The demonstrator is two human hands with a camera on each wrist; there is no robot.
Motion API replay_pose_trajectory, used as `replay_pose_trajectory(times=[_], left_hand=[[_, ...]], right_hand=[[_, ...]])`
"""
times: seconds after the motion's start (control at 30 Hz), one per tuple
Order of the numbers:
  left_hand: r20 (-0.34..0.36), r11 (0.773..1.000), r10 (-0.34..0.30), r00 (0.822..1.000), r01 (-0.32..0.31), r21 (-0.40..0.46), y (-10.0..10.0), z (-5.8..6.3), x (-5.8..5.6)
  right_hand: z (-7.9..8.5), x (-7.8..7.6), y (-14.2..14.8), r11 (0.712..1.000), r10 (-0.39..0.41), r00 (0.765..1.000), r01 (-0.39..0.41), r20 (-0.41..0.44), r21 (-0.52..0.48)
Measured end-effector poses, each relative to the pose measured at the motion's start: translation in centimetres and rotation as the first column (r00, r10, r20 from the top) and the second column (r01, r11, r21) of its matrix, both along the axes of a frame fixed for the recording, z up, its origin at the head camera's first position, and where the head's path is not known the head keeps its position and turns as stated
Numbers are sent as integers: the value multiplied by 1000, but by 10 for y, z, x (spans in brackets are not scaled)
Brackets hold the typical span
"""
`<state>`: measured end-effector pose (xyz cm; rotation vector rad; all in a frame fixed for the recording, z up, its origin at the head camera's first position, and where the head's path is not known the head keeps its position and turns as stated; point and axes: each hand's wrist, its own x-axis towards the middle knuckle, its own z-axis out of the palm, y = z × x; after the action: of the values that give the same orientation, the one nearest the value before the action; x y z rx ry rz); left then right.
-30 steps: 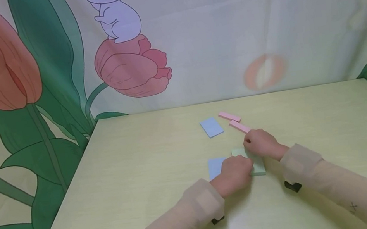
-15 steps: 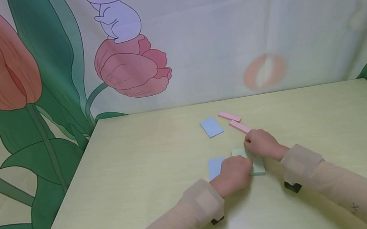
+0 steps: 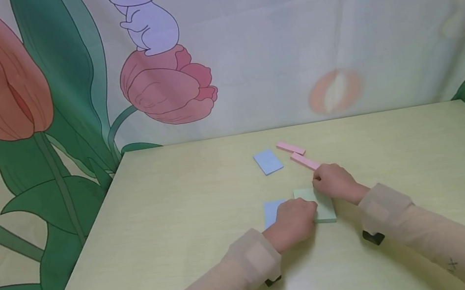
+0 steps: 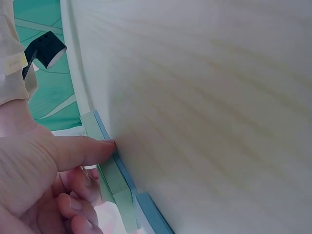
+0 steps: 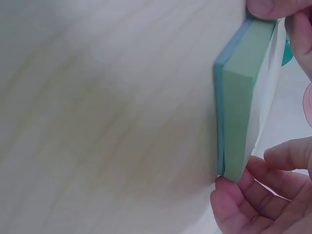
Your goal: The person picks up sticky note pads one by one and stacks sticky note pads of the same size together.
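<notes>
A pale green sticky-note pad (image 3: 325, 211) lies flat, with a thin blue layer (image 5: 220, 122) beneath it in the right wrist view. My left hand (image 3: 291, 223) grips at its near-left side; the left wrist view has the thumb (image 4: 87, 149) against the stack's edge and the other fingers curled behind. At the far right, my right hand (image 3: 337, 182) pinches near a corner, where its fingertips (image 5: 226, 195) touch the stack's lower end in the right wrist view. A blue pad (image 3: 270, 211), partly hidden by my left hand, lies beside the green one.
Farther back lie another blue pad (image 3: 268, 162) and two narrow pink strips (image 3: 290, 147), the nearer one's end at my right hand. The pale table (image 3: 172, 223) ends at a printed curtain (image 3: 256, 62). A black wrist camera (image 3: 373, 237) hangs beneath the right cuff.
My hands have drifted slightly apart: the left a little to the left, the right a little to the right. The pads and strips stay where they were.
</notes>
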<state>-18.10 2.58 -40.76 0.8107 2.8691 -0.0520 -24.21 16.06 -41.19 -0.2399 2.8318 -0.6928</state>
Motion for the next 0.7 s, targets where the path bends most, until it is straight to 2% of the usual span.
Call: replay_pose_trajectory(times=[0.43, 0.53, 0.7], left_hand=[[-26, 1000, -16, 1000, 17, 8, -2, -1, -1], [-19, 1000, -21, 1000, 21, 22, -3, -1, -1], [31, 998, -28, 999, 26, 57, -5, 0, -2]], right_hand=[[2, 0, 3, 1000, 11, 1000, -11, -3, -7], [5, 0, 4, 1000, -5, 1000, 5, 4, -12], [9, -4, 7, 1000, -27, 999, 28, 23, -15]])
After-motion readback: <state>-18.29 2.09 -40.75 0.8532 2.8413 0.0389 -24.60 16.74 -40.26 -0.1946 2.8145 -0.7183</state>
